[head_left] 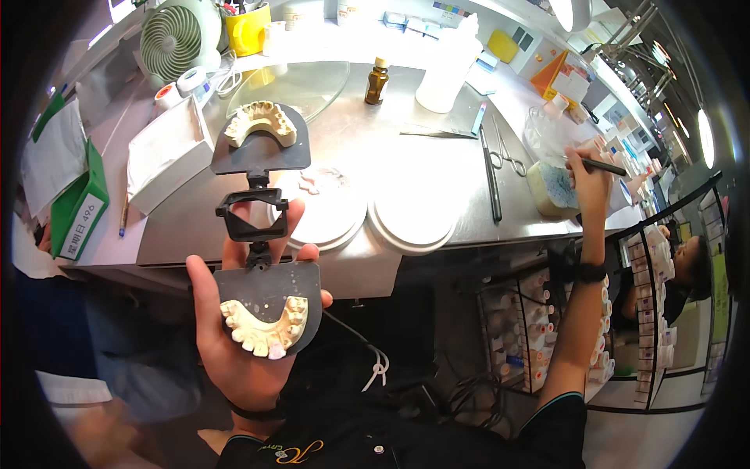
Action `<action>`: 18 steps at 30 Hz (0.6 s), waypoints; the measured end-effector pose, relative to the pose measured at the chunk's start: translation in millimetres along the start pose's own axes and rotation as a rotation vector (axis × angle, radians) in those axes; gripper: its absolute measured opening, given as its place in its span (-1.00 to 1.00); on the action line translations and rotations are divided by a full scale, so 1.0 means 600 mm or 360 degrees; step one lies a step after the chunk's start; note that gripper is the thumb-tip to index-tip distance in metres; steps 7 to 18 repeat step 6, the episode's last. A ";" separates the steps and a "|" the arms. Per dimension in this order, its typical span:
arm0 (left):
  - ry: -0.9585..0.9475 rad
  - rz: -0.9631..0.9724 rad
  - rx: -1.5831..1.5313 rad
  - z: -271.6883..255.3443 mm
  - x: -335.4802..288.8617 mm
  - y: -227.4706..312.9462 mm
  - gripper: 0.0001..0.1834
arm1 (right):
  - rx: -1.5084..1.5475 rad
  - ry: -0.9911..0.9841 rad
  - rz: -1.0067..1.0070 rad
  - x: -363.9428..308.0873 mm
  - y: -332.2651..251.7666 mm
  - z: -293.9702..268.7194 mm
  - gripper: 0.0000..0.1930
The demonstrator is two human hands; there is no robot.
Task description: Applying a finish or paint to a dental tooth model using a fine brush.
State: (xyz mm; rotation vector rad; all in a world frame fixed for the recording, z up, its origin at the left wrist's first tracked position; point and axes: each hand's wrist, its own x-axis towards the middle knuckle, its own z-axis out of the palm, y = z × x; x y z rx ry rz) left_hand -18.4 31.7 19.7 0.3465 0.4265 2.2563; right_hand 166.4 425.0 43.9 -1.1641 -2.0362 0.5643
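My left hand (248, 379) holds a black dental articulator (251, 215), hinged wide so its two plates lie one beyond the other. A cream plaster dental cast (262, 125) sits on the far plate, and another horseshoe cast (262, 332) on the near plate, with one paler, pinkish-white front tooth. At the right, my right hand (587, 184) is closed round a slim black-handled tool (605, 166), whose tip I cannot make out. That hand is over a pale tub with a speckled blue sponge-like top (552, 187).
Two round white dishes (414, 223) stand at the bench's front edge. Beyond are tweezers (439, 131), scissor-handled forceps (508, 160), a black pen-like tool (491, 176), a brown bottle (376, 82) and a white bottle (449, 66). A white box (168, 160) and fan (180, 39) stand left.
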 end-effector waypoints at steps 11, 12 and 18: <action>-0.0140 -0.0017 0.0092 -0.013 0.017 -0.011 -0.38 | -0.0822 0.0347 -0.0532 -0.085 -0.024 0.025 -0.79; -0.0140 -0.0017 0.0092 -0.013 0.017 -0.011 -0.38 | -0.0822 0.0347 -0.0532 -0.085 -0.024 0.025 -0.79; -0.0140 -0.0017 0.0092 -0.013 0.017 -0.011 -0.38 | -0.0822 0.0347 -0.0532 -0.085 -0.024 0.025 -0.79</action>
